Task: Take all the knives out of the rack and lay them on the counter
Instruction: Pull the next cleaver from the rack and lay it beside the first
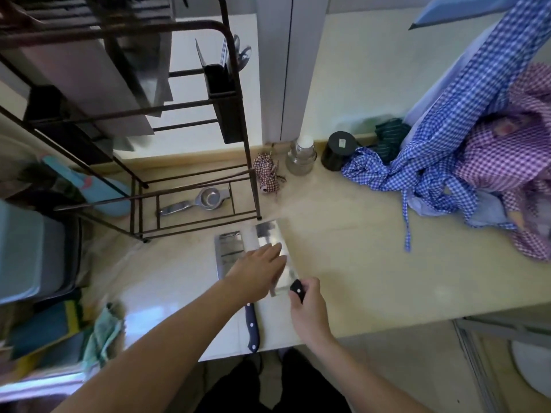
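Note:
Two cleavers lie side by side on the cream counter in front of the rack. The left cleaver has a blue riveted handle pointing at the counter's front edge. My right hand grips the black handle of the right cleaver, whose wide blade lies flat on the counter. My left hand rests flat, fingers spread, on that blade. The dark metal rack stands at the back left, with a black holder on its right side that holds a thin blade and scissors.
A metal squeezer lies inside the rack's base. A checked roll, a glass jar and a black cup stand by the wall. Checked clothes pile at the right. A green cloth lies at the left.

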